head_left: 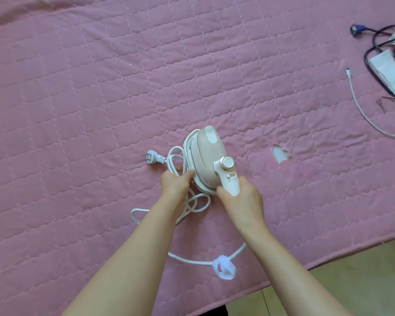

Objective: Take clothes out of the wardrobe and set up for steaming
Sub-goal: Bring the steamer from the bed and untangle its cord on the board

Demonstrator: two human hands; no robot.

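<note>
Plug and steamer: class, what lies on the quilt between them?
In the head view, loops of the white cord lie between the plug and the steamer, gripped by the left hand.

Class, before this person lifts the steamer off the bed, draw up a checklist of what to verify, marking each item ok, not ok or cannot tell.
1. Right hand grips the steamer by its handle: ok.
2. Left hand holds the steamer's base edge and some cord: ok.
3. Plug lies free on the quilt, not in a socket: ok.
4. Cord free of tangles: not ok, it loops beside the steamer and under the left hand.
5. Cord strap undone: cannot tell.
6. Garment laid out for steaming: not ok, none in view.
</note>
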